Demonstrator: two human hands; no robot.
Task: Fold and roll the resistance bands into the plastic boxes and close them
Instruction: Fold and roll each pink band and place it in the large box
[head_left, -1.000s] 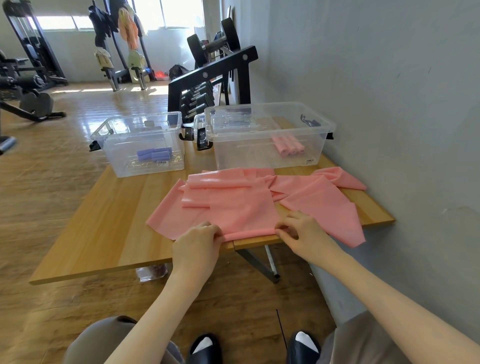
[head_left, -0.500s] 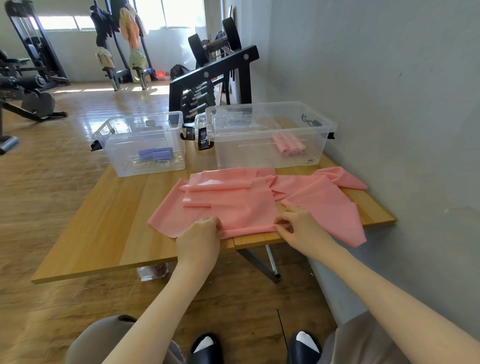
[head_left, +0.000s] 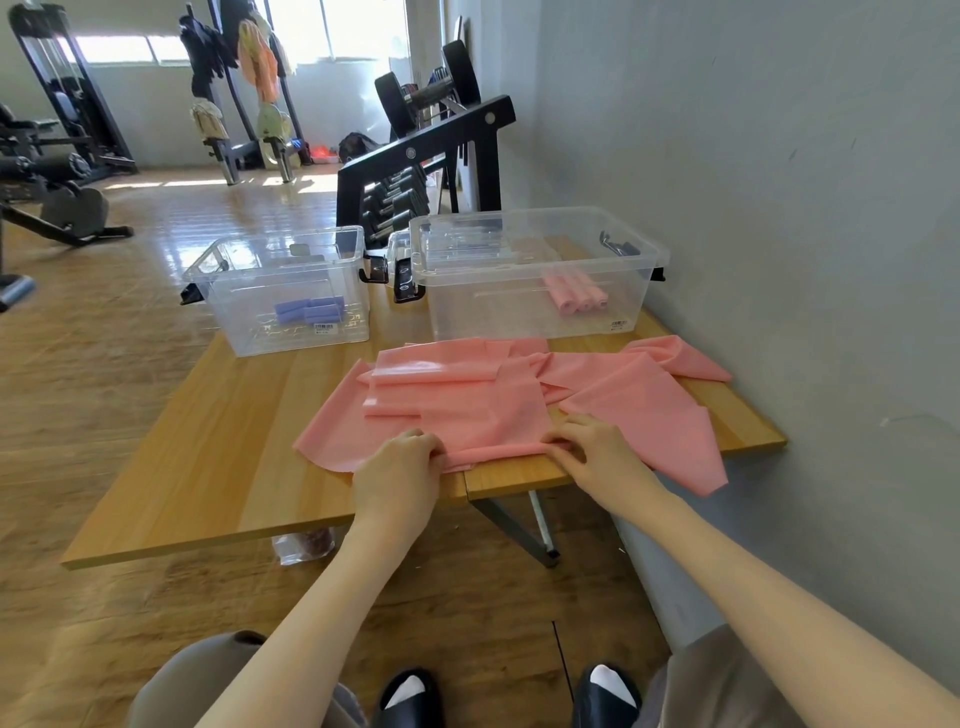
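Both hands are curled over the near edge of the pink resistance band (head_left: 467, 410), left hand (head_left: 402, 467) and right hand (head_left: 597, 452) pinching the little roll that's started there. Compared to a second ago the roll has crept a bit further from the table (head_left: 218, 447) edge, so rolling's underway. Behind it, the right plastic box (head_left: 540, 270) holds pink rolls, the left box (head_left: 280, 286) purple ones, both still lidless.

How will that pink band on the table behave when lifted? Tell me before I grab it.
Probably floppy: the pink band lies in loose folds and its corner droops over the table edge. Likely light, since it lies thin and flat. It may unroll if released: the left hand and right hand both pinch its rolled near edge.
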